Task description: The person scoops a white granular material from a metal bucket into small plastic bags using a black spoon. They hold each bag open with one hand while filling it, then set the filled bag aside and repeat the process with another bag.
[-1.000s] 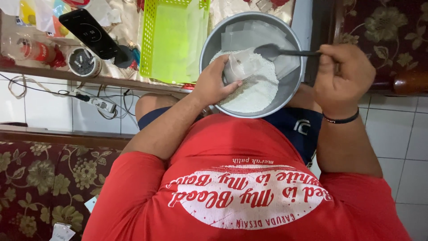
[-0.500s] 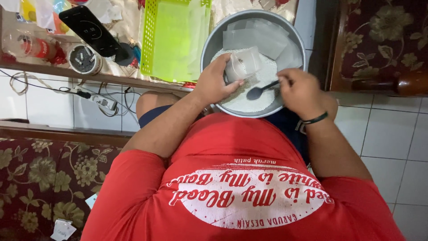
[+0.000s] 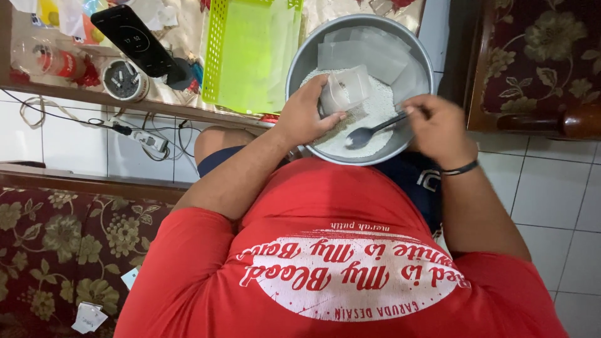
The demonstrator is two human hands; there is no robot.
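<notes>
One small clear plastic bag [image 3: 343,94], lying inside the metal basin [image 3: 300,62], mouth tilting toward the right hand; pinched at its lower edge between thumb and fingers of the left hand [image 3: 305,116]. One dark spoon [image 3: 369,133], long axis slanting from lower left up to upper right, bowl pointing left over the white grains [image 3: 382,109]; handle gripped by the curled fingers of the right hand [image 3: 440,128]. One basin, resting on the lap. Beyond the rim: one green basket [image 3: 216,50], one black phone [image 3: 134,40].
</notes>
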